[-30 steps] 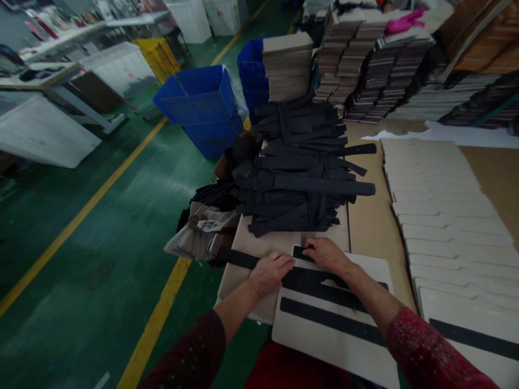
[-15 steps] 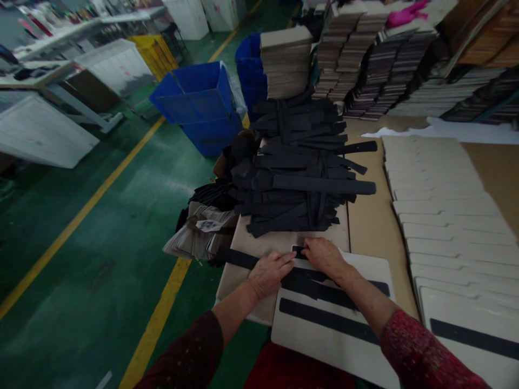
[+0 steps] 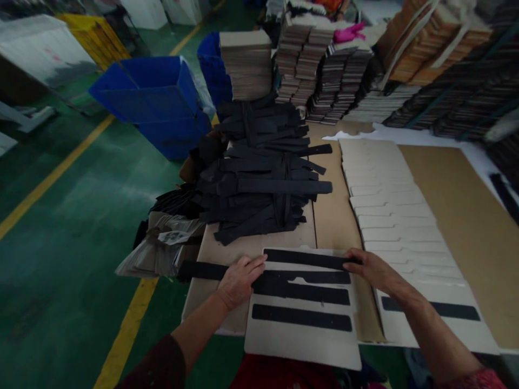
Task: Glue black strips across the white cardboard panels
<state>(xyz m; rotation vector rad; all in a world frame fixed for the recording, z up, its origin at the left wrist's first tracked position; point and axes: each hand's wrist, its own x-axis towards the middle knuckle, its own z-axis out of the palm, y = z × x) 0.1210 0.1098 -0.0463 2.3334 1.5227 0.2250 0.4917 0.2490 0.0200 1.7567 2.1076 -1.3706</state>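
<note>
A pale board (image 3: 300, 343) lies before me with black strips across it. The top black strip (image 3: 304, 258) runs along the board's far edge. My right hand (image 3: 367, 267) pinches its right end between thumb and fingers. My left hand (image 3: 242, 280) lies with fingers stretched out, the fingertips at that strip's left end. Under the left palm pass loose black strips (image 3: 203, 270), which reach out to the left over the table and across the board's middle. Another black strip (image 3: 302, 317) lies flat nearer to me on the board.
Beyond my hands is a heap of black strips (image 3: 263, 186). Overlapping pale boards (image 3: 405, 232) lie in a row at the right. Bundled sheets (image 3: 158, 248) hang by the table's left edge. A blue bin (image 3: 162, 102) stands on the floor, and stacked boards (image 3: 247, 65) at the back.
My right hand has moved right along the top strip to its right end, and the strip now lies uncovered across the board. My left hand remains near its left end. The view has turned right.
</note>
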